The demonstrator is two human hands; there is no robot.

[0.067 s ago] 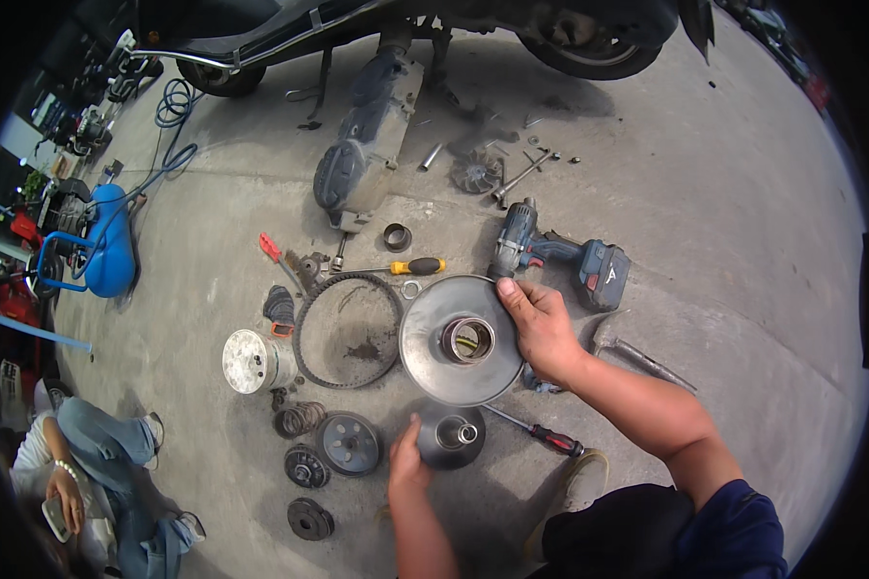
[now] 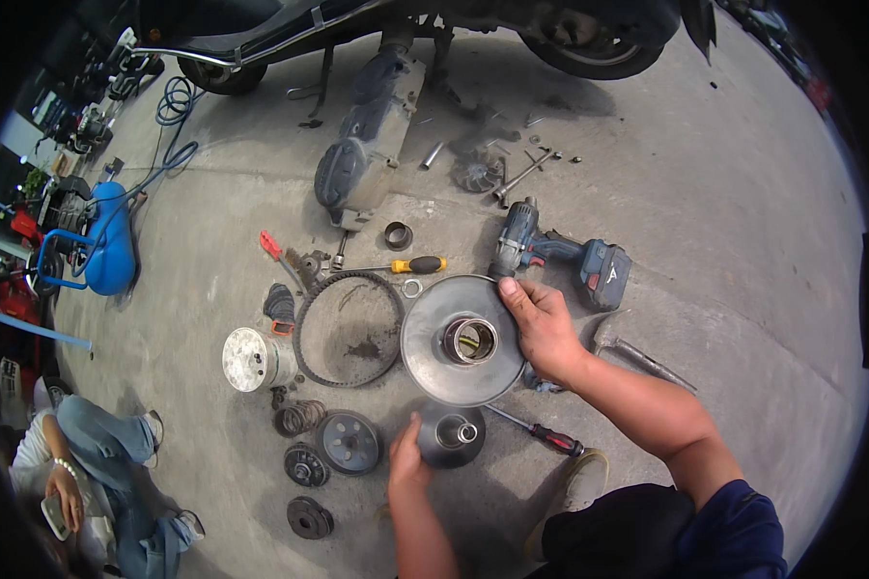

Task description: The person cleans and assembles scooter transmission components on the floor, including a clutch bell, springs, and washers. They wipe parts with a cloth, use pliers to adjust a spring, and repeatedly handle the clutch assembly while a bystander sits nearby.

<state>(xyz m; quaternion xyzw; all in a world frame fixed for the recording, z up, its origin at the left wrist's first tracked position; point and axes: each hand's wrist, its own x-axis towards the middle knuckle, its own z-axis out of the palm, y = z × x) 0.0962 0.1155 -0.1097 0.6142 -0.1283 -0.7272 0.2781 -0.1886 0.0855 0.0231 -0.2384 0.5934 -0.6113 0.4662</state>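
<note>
Rnd metal disc & dark conical pc in hands

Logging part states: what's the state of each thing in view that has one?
Right hand: closed on large metal disc
Large metal disc: held, broad face showing
Left hand: gripping dark disc, thumb visible
Dark disc: held, central tube showing
Toothed belt: off, looped on ground
Cordless impact wrench: lying down, battery fitted
Air hose: partly coiled

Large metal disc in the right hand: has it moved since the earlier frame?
No, not visibly: against the black toothed belt on the ground, the large metal disc in the right hand keeps its place.
</note>
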